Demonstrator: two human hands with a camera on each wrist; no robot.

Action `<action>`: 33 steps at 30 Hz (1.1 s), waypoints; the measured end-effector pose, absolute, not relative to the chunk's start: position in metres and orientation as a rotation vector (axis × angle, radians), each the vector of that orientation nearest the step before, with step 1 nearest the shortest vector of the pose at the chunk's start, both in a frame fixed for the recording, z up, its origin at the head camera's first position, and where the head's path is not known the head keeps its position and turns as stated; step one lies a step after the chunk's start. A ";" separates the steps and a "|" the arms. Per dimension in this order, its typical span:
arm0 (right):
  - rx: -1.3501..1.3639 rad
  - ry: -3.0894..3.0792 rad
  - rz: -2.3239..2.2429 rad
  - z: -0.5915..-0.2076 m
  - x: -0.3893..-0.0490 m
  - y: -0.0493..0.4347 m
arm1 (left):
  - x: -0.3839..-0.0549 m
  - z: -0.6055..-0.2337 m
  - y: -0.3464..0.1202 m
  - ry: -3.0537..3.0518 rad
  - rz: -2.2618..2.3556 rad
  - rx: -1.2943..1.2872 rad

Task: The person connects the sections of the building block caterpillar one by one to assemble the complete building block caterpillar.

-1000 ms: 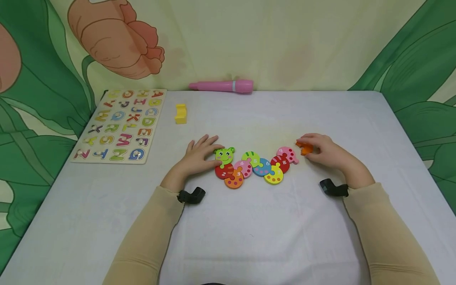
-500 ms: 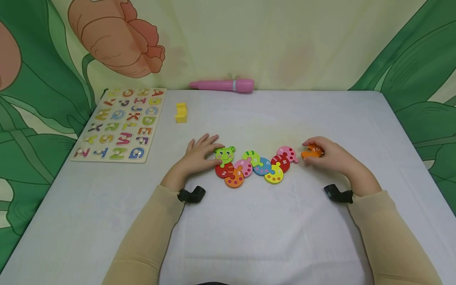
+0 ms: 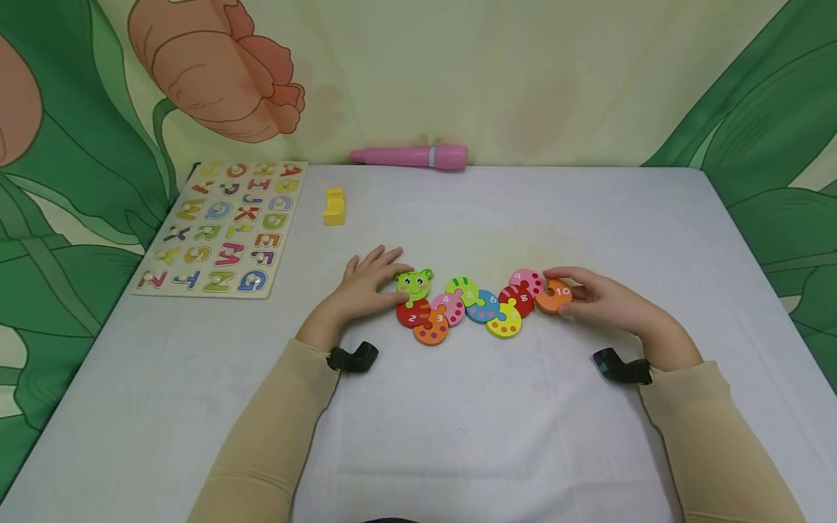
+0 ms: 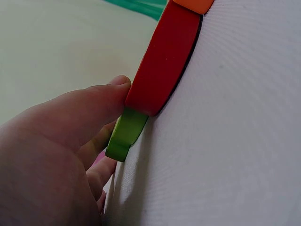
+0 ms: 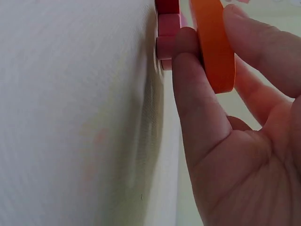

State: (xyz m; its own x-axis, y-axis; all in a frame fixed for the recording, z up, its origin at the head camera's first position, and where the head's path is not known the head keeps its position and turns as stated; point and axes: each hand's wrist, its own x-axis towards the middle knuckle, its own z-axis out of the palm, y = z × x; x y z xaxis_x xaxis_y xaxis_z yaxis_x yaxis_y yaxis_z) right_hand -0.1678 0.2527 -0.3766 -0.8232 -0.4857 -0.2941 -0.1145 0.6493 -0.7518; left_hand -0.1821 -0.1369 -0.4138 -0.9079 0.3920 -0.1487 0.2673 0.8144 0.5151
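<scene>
A caterpillar puzzle (image 3: 484, 306) of linked, numbered, coloured pieces lies across the middle of the table. My left hand (image 3: 364, 290) has its fingers spread at the left end. Its thumb and forefinger touch the edge of the green smiling head piece (image 3: 413, 285), beside the red piece (image 4: 164, 59). My right hand (image 3: 611, 305) pinches an orange puzzle piece (image 3: 554, 298) marked 10 between thumb and fingers. That piece overlaps the pink end piece (image 3: 526, 281) in the head view. In the right wrist view the orange piece (image 5: 215, 47) is held edge-on, raised beside the pink one.
An alphabet peg board (image 3: 219, 232) lies at the back left, with a small yellow block (image 3: 334, 208) to its right. A pink marker-shaped object (image 3: 412, 157) rests along the far table edge, in front of a printed cloth backdrop (image 3: 536, 80).
My right hand has turned the orange piece so its number faces up, and brought it left to the pink end of the caterpillar. The left hand stays in place.
</scene>
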 end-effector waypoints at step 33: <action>-0.519 2.581 -0.924 -0.393 -0.168 0.256 | -0.180 -0.413 -0.138 2.745 0.734 0.513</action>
State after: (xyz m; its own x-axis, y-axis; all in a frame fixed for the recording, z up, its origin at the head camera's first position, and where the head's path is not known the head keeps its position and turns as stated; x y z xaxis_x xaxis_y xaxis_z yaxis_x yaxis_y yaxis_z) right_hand -0.1684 0.2556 -0.3933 -0.8716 -0.4480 -0.1990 -0.2197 0.7200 -0.6583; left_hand -0.1796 -0.1378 -0.4127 -0.9058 0.3962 -0.1502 0.2684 0.8107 0.5203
